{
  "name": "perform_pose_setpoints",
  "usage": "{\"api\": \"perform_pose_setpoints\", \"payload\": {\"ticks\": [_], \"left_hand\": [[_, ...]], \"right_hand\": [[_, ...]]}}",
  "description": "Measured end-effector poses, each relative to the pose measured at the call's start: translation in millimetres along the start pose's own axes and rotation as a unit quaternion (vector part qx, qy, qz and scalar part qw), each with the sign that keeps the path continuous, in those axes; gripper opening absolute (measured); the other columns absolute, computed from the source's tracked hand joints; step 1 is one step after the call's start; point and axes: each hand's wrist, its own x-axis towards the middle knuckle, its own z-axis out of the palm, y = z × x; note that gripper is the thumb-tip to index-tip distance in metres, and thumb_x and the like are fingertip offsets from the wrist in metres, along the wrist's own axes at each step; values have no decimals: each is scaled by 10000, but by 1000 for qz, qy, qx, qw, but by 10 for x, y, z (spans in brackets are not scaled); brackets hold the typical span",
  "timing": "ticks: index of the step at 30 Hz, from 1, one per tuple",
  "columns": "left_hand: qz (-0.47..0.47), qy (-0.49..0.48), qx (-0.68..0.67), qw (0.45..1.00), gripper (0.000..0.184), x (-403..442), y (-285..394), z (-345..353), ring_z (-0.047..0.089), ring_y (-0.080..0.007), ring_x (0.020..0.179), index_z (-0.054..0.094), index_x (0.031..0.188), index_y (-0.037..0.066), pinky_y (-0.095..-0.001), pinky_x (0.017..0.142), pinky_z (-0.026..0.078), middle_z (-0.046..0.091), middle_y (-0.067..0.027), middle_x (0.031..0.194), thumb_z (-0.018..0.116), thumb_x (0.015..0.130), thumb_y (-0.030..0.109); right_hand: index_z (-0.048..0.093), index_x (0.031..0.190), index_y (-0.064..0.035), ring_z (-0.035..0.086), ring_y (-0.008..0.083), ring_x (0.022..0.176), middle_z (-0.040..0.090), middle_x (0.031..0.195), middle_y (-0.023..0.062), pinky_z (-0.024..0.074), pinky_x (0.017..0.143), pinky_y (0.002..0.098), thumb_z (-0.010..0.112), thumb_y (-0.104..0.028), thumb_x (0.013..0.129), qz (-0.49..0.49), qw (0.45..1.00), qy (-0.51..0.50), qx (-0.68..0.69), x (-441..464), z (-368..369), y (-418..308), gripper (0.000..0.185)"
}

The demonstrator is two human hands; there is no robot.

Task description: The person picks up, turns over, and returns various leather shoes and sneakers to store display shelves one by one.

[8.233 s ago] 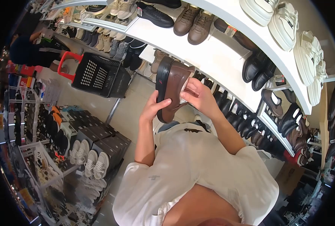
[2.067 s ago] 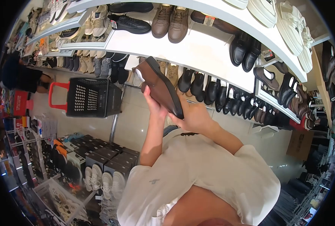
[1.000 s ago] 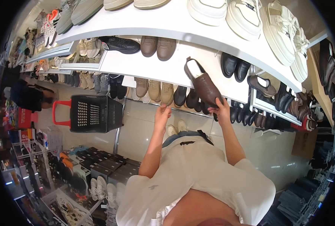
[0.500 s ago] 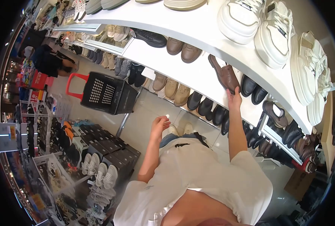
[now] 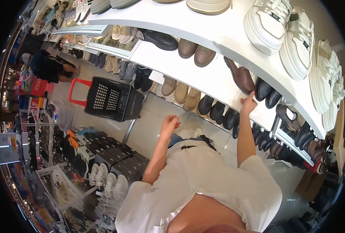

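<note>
My right hand (image 5: 249, 103) is at the front of the white middle shelf (image 5: 215, 79), its index finger stretched out to the toe of a brown leather loafer (image 5: 243, 79). The hand is not wrapped round the shoe, which rests on the shelf. Just right of the loafer stand black shoes (image 5: 263, 89); to its left is a pair of brown shoes (image 5: 204, 56). My left hand (image 5: 169, 126) hangs in front of my waist, fingers loosely bent and a little apart, holding nothing visible.
Large white sneakers (image 5: 268, 29) line the curved upper shelf (image 5: 203, 33). Below are tan shoes (image 5: 192, 99) and black shoes (image 5: 230, 118). A black shopping basket with a red handle (image 5: 112, 99) stands on the floor at left. Stacked shoe boxes (image 5: 118, 155) are behind it. Another person (image 5: 48, 66) bends farther off.
My right hand has loosened from around the loafer's toe, leaving one finger at it. The loafer now rests closer to the black shoes. My left hand has risen slightly. The view has shifted.
</note>
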Motion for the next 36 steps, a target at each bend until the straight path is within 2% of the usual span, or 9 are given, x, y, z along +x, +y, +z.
{"api": "perform_pose_setpoints", "payload": {"ticks": [2,4,7,11,14,18,21,30,36], "left_hand": [[-6,-23,-1,1000,441,173,99,-148,639,-210,938,519,1202,-64,-301,793,506,607,-159,1105,613,912,254],[-13,-50,-1,999,434,380,191,-303,637,-207,939,523,1197,-62,-303,802,502,607,-153,1105,610,914,255],[-4,-106,36,994,464,706,369,-606,635,-230,977,523,1198,-64,-326,849,500,609,-152,1098,607,910,290],[33,-143,62,987,411,931,754,-1041,636,-215,965,547,1174,-45,-305,836,500,622,-136,1083,604,925,278],[26,-146,59,987,370,1063,924,-1449,635,-203,948,557,1161,-24,-302,827,494,621,-115,1069,608,925,257],[8,-145,38,989,353,1231,987,-1917,636,-192,938,560,1164,-8,-300,826,492,624,-103,1064,614,926,247],[-24,-181,34,983,360,1355,984,-2054,638,-192,935,554,1174,-16,-307,834,496,628,-109,1076,603,938,252],[26,-416,-7,909,586,1485,1228,-1231,526,-249,1188,374,1371,-60,-357,969,449,486,-189,1328,567,967,317],[52,-586,-172,790,821,1015,1676,-511,342,-267,1356,187,1511,154,-430,1107,292,322,-62,1504,540,897,571]], "right_hand": [[542,895,72,605,201,631,618,811,160,501,574,313,660,-438,888,-222,931,212,-199,-277,177,244,524],[548,891,29,598,197,714,615,798,136,496,670,348,705,-398,855,-147,968,24,-204,-805,534,174,456],[470,1250,97,609,283,1053,609,1131,259,484,904,355,776,-392,786,-188,955,-124,-193,-826,1321,370,740],[322,1341,179,555,337,1166,543,1250,299,450,972,357,844,-482,655,-142,957,-87,-238,-605,2351,76,1086],[325,1326,179,585,326,1126,568,1213,289,469,947,345,870,-461,621,-102,968,-115,-199,-153,2684,75,1097],[358,1280,157,614,311,1077,595,1172,256,493,918,362,878,-371,658,-34,976,-136,-169,-294,2700,25,967],[391,1226,52,618,258,1064,577,1181,197,532,904,378,819,-232,771,-30,987,-142,75,-809,2609,-67,686],[416,1269,-7,590,242,1112,572,1223,145,503,930,386,734,-205,853,24,963,-197,184,-2483,1686,373,559],[382,1381,25,517,233,1230,527,1321,150,419,1038,375,650,-233,896,-28,919,-314,239,-3567,956,468,611]]}}
